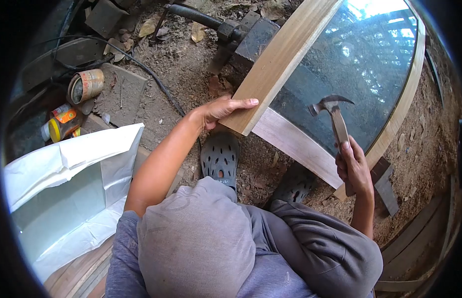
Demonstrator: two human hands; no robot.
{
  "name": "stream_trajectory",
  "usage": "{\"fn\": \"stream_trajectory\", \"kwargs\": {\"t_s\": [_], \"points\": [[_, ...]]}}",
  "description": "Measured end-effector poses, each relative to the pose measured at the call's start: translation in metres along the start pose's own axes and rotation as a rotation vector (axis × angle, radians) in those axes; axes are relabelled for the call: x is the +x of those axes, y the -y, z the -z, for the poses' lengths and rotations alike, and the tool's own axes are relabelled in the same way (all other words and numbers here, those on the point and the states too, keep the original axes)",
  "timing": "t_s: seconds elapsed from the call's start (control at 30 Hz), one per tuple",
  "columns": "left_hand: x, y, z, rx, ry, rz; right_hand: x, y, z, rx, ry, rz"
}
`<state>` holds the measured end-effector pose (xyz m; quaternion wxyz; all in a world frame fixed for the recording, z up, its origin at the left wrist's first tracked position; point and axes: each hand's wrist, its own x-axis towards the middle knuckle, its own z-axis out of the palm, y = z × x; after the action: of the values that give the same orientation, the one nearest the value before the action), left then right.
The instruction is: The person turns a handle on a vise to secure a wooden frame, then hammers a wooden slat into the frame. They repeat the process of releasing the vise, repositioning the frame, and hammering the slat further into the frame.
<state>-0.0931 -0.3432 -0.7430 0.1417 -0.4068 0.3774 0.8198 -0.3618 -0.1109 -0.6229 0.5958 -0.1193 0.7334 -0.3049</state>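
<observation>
A wooden frame (283, 62) holds a sheet of glass (357, 64) with bright reflections on it. My left hand (222, 110) grips the near left corner of this frame, thumb flat on top and the other fingers partly hidden at its edge and underneath. A claw hammer (338, 126) is in my right hand (355, 166), which is closed around its wooden handle. The hammer's metal head is above the glass, near the paler bottom rail (300, 146); the view does not show clearly whether it touches anything.
A metal clamp or vise (236, 35) lies by the frame's left side. Cans and bottles (87, 85) stand at the left, near a black cable (151, 74). A white-wrapped panel (82, 151) leans at lower left. Dirt and leaves cover the ground around my clogs (219, 156).
</observation>
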Motion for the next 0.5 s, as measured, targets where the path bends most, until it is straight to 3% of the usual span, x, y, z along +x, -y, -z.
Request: {"fn": "stream_trajectory", "kwargs": {"t_s": [0.2,0.3,0.43,0.5], "points": [[-0.005,-0.005,-0.003,0.005,-0.014,0.011,-0.052,-0.05,0.03,0.242,-0.183,0.074],[-0.003,-0.004,-0.005,-0.011,-0.031,0.018,-0.092,-0.083,0.043,0.35,-0.475,0.069],[-0.004,-0.005,-0.006,-0.072,-0.043,0.055,-0.133,-0.171,0.076,0.509,-0.561,0.266],[-0.002,-0.004,-0.007,-0.074,-0.055,0.047,-0.144,-0.199,0.084,0.571,-0.693,0.237]]}}
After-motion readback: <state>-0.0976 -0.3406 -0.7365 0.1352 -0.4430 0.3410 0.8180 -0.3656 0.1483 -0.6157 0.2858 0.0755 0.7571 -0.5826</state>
